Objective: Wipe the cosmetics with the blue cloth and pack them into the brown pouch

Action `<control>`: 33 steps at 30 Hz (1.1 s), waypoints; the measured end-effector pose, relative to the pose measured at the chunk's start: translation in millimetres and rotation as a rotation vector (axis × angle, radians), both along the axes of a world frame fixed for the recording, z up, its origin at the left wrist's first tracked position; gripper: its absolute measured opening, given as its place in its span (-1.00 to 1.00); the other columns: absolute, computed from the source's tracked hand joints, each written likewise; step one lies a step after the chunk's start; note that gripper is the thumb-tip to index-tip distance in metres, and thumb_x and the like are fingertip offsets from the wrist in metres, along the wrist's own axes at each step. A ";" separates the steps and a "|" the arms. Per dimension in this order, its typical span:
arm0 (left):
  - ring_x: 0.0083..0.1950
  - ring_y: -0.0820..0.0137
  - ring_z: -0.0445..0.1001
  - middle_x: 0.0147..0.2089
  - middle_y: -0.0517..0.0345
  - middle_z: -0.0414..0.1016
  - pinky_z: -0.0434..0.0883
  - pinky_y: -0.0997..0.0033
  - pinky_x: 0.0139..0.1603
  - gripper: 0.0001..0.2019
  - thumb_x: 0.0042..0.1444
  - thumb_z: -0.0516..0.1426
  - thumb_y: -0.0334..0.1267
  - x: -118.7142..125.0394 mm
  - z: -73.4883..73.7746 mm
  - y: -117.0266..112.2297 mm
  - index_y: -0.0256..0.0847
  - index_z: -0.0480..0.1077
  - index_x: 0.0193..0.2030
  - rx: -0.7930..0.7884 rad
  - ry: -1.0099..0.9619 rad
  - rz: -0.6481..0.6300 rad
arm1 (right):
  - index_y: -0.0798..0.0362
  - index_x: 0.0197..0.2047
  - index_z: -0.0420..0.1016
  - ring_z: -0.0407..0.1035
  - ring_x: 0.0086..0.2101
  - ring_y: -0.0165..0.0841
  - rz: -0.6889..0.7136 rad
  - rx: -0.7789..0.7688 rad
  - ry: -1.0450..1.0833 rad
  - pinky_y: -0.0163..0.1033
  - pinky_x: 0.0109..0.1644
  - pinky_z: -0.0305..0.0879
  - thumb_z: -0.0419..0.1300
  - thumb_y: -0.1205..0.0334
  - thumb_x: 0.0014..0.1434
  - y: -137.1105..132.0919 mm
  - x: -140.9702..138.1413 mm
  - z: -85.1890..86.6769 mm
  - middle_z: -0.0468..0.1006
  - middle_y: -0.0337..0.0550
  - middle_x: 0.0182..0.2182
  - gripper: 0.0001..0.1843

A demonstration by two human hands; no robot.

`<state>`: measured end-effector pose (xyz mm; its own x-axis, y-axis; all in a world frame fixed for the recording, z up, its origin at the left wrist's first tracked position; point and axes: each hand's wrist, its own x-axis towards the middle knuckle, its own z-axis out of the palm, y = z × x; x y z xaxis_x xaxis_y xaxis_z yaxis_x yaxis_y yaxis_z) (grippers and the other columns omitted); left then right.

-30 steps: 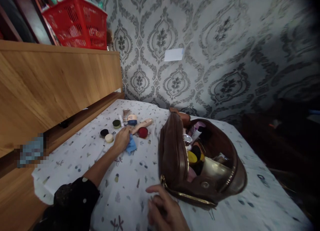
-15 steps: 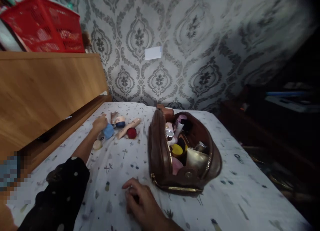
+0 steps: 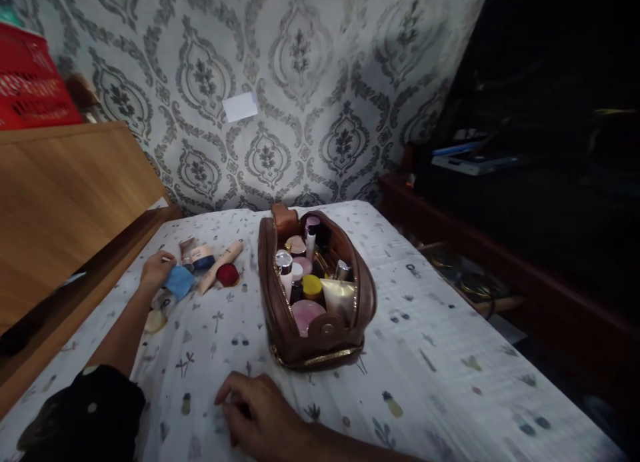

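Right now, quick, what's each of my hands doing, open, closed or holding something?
Left hand: closed, apparently holding the blue cloth.
Right hand: half open, loosely curled, nothing visible in it.

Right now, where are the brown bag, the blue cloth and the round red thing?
Brown bag [image 3: 299,349], head view: its front wall.
Blue cloth [image 3: 179,283], head view: its middle.
Round red thing [image 3: 228,275], head view: its middle.

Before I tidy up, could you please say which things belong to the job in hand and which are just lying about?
Job in hand: blue cloth in the left hand; nearby pale tube, red jar, peach-and-blue jar; brown bag, nearest the right hand.

Lying about: red basket, left; blue-and-white object, right.
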<state>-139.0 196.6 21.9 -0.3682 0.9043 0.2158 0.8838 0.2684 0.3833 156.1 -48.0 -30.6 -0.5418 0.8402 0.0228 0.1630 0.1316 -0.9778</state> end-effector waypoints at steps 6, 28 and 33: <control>-0.14 0.22 0.51 -0.20 0.05 0.53 0.45 0.29 -0.11 -0.61 0.04 0.03 -0.08 17.5 11.9 -44.2 -0.23 0.51 -0.11 0.262 -0.047 -0.152 | 0.07 -0.13 0.52 0.21 -0.59 -0.50 0.003 -0.058 0.007 -0.38 -0.30 0.27 0.07 0.47 0.15 -2.0 3.6 7.0 0.35 -0.42 -0.62 -0.72; -0.23 0.36 0.44 -0.24 0.13 0.49 0.40 0.36 -0.16 -0.77 0.32 0.04 -0.14 111.9 -7.0 -213.0 -0.19 0.43 -0.09 0.254 -0.583 -0.520 | 0.08 -0.04 0.42 0.35 -0.36 -0.37 -0.155 -0.292 0.369 -0.38 -0.49 0.31 0.31 -0.09 0.09 9.2 -4.3 2.8 0.43 -0.20 -0.36 -0.50; -0.13 0.32 0.41 -0.17 0.02 0.48 0.36 0.29 -0.09 -0.80 0.37 -0.04 -0.30 121.8 -11.2 -236.9 -0.20 0.40 -0.16 0.572 -0.132 -0.884 | 0.10 -0.22 0.44 0.18 -0.53 -0.50 -0.117 -0.300 0.329 -0.41 -0.54 0.15 0.34 -0.01 0.03 8.4 -10.3 4.2 0.36 -0.32 -0.50 -0.62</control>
